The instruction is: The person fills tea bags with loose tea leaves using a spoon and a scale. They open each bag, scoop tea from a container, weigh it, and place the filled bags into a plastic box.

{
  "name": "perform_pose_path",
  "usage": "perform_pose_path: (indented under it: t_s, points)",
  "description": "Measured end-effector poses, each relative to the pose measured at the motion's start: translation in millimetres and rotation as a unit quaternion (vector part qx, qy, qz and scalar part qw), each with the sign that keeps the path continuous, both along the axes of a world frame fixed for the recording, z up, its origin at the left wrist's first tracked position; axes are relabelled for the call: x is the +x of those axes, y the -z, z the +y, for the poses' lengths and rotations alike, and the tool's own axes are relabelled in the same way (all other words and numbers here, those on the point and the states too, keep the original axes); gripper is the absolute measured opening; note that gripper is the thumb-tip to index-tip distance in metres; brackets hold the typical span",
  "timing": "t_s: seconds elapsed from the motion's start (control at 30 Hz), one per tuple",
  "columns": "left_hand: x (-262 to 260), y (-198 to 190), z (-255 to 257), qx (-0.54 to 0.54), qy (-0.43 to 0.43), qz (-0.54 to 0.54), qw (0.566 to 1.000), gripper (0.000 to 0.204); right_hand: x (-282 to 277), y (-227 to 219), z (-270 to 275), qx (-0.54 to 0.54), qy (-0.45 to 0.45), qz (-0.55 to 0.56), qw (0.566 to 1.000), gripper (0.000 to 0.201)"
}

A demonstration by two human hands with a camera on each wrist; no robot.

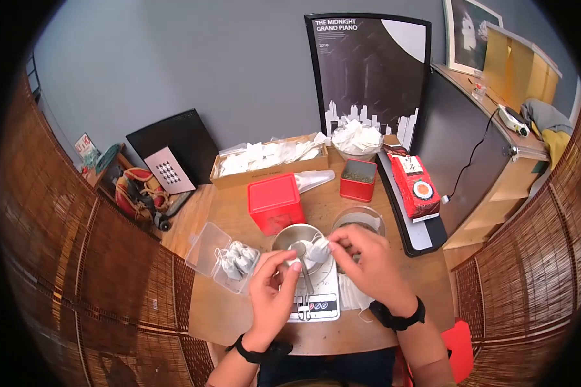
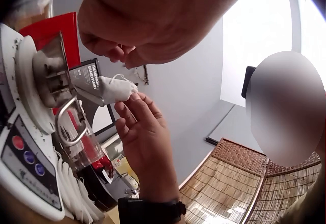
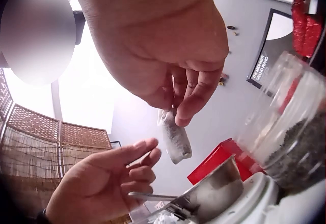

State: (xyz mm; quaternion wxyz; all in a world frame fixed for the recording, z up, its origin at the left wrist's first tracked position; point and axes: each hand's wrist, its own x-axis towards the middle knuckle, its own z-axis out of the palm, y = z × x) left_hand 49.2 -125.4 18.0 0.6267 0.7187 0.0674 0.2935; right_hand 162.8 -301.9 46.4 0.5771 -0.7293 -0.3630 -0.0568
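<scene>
My right hand [image 1: 368, 261] pinches a small white filled pouch [image 1: 319, 250] by its top, over a metal bowl [image 1: 279, 244]. The right wrist view shows the pouch [image 3: 175, 137] hanging tilted from the fingertips of my right hand [image 3: 158, 50]. Beside it is my left hand [image 1: 274, 290], its fingers loosely bent, with nothing visible between them in the right wrist view. A spoon [image 1: 308, 282] leans out of the bowl, close to the left fingers. The bowl stands on a white scale [image 1: 329, 303].
Left of the scale, an open clear box [image 1: 203, 248] holds several filled pouches. A red tin [image 1: 274, 201] stands behind the bowl. Flat white bags [image 1: 350, 295] lie right of the scale, below a clear jar [image 1: 376, 222]. Farther back are a cardboard box [image 1: 239, 180] and an open red tin [image 1: 357, 189].
</scene>
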Motion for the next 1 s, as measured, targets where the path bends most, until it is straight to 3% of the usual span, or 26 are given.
perform_pose_path:
  t_s: [0.1, 0.17, 0.3, 0.4, 0.47, 0.67, 1.0]
  points:
    - [31, -7, -6, 0.038, 0.009, 0.009, 0.999, 0.024, 5, 4, 1, -0.003, -0.001, -0.014, 1.0, 0.01]
    - [46, -1, -4, 0.045, 0.079, 0.029, 0.995, 0.022, 10, 10, 3, 0.0, 0.03, -0.058, 0.998, 0.011]
    - [51, 5, 1, 0.035, 0.1, 0.025, 0.994, 0.019, 17, 21, 5, -0.002, 0.018, -0.097, 0.995, 0.013]
    - [50, 10, 11, 0.029, 0.101, -0.007, 0.994, 0.017, 11, 24, 14, 0.01, 0.008, -0.109, 0.994, 0.015]
    - [48, 8, 17, 0.016, 0.093, -0.011, 0.995, 0.017, 4, 16, 17, 0.04, 0.008, 0.039, 0.998, 0.017]
    - [42, 15, 21, -0.069, 0.089, -0.025, 0.993, 0.016, 2, 15, 27, -0.019, -0.008, -0.052, 0.998, 0.013]
    - [38, 22, 27, -0.125, 0.067, -0.041, 0.989, 0.01, -5, 23, 46, 0.015, 0.056, -0.042, 0.997, 0.011]
